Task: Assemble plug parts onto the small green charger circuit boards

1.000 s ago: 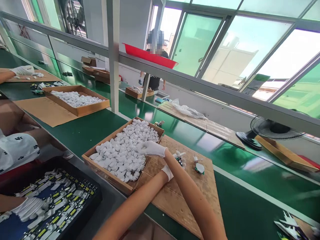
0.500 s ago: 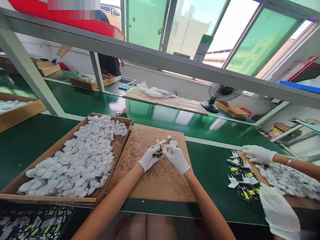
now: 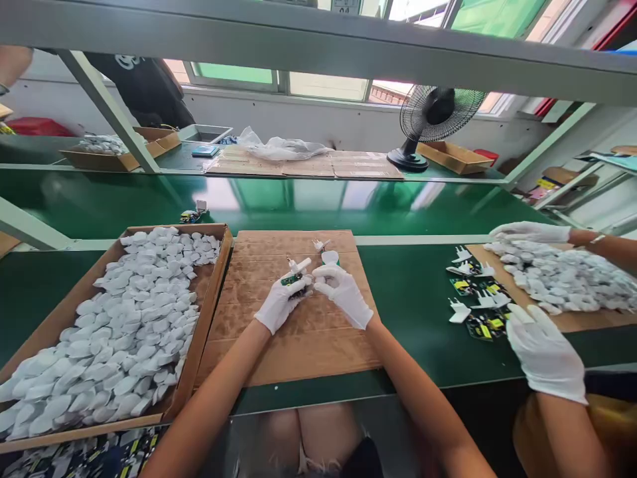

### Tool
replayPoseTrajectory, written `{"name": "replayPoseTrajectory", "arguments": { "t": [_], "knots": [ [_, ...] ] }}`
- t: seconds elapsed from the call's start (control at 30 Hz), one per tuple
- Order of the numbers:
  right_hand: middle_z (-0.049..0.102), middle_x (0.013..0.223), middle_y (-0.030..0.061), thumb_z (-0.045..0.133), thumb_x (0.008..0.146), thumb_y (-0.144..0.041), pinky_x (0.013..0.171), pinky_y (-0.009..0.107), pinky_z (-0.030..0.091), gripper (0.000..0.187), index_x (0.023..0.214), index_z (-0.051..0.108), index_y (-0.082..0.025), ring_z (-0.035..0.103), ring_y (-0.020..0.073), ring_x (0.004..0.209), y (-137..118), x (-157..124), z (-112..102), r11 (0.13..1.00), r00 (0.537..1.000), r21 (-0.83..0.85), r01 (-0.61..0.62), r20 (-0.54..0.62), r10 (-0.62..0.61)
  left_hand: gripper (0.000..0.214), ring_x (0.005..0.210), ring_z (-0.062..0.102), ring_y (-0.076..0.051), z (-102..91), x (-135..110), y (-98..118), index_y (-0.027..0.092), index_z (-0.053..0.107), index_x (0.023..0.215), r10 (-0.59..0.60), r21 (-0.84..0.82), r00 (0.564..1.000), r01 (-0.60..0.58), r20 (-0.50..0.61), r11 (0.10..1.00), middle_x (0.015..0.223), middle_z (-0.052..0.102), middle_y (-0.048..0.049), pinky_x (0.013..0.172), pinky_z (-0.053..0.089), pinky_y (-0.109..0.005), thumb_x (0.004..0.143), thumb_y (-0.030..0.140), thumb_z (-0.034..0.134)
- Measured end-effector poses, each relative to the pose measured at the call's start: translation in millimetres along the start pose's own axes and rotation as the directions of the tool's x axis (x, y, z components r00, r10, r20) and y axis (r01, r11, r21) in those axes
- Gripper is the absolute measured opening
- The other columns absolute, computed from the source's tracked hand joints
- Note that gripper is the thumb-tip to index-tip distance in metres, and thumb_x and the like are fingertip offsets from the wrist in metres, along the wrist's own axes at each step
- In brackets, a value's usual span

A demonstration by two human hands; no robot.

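Both gloved hands meet over the cardboard (image 3: 298, 345): my left hand (image 3: 279, 307) grips a circuit board (image 3: 294, 281), my right hand (image 3: 343, 295) pinches a white cap (image 3: 318, 287) against it.

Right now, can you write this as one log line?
left hand: holds circuit board | right hand: holds white shell | under: cardboard sheet | left: tray of shells
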State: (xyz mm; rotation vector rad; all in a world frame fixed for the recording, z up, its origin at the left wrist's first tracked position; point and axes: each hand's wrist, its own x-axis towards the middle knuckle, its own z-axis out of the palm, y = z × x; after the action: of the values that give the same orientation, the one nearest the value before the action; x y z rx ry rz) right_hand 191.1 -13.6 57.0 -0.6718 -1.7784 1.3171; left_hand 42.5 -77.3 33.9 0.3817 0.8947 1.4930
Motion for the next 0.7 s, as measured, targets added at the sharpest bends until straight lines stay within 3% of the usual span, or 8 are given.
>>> {"name": "replayPoseTrajectory", "arguments": {
  "t": [0.13, 0.3, 0.47, 0.7],
  "knots": [
    [0.06, 0.094, 0.0048, 0.061, 0.073, -0.018, 0.077, 0.029, 0.047, 0.021, 0.093, 0.067, -0.018, 0.056, 0.0161, 0.086, -1.9, 0.2, 3.8, 0.999, 0.996, -0.01, 0.04, 0.082, -0.039, 0.042, 0.079, 0.061, -0.013, 2.9, -4.0, 2.1, 0.015, 0.064, 0.099, 0.021, 0.007, 1.0, -0.021, 0.015, 1.0, 0.088, 0.066, -0.0031, 0.077, 0.051, -0.028, 0.06, 0.018, 0.08],
    [0.06, 0.09, 0.003, 0.06, 0.073, -0.013, 0.078, 0.029, 0.047, 0.03, 0.102, 0.066, -0.019, 0.056, 0.0148, 0.083, 6.0, -0.4, 6.6, 0.971, 0.991, -0.201, 0.133, 0.025, -0.13, 0.046, 0.08, 0.061, -0.013, 5.9, -6.0, 4.1, 0.015, 0.065, 0.1, 0.021, 0.034, 1.0, -0.021, -0.006, 0.999, 0.089, 0.067, -0.0032, 0.078, 0.049, -0.026, 0.058, 0.02, 0.082],
    [0.062, 0.083, 0.0011, 0.065, 0.077, -0.017, 0.069, 0.026, 0.048, 0.016, 0.093, 0.064, -0.019, 0.056, 0.0127, 0.073, 5.8, -3.5, 12.5, 0.956, 0.985, -0.253, 0.146, -0.051, -0.164, 0.049, 0.075, 0.059, -0.011, 8.9, -8.9, 5.3, 0.016, 0.065, 0.097, 0.017, 0.067, 0.999, -0.013, -0.046, 0.998, 0.089, 0.067, -0.0022, 0.071, 0.048, -0.024, 0.052, 0.02, 0.085],
    [0.061, 0.085, 0.0019, 0.061, 0.083, -0.016, 0.071, 0.026, 0.049, 0.012, 0.094, 0.064, -0.021, 0.057, 0.0129, 0.076, 14.2, -7.6, 19.0, 0.899, 0.949, -0.327, 0.29, -0.02, -0.313, 0.052, 0.075, 0.058, -0.01, 12.7, -11.0, 8.1, 0.016, 0.067, 0.099, -0.007, 0.091, 0.998, 0.012, -0.057, 0.996, 0.088, 0.067, -0.0024, 0.068, 0.046, -0.02, 0.051, 0.023, 0.085]
  ]
}}
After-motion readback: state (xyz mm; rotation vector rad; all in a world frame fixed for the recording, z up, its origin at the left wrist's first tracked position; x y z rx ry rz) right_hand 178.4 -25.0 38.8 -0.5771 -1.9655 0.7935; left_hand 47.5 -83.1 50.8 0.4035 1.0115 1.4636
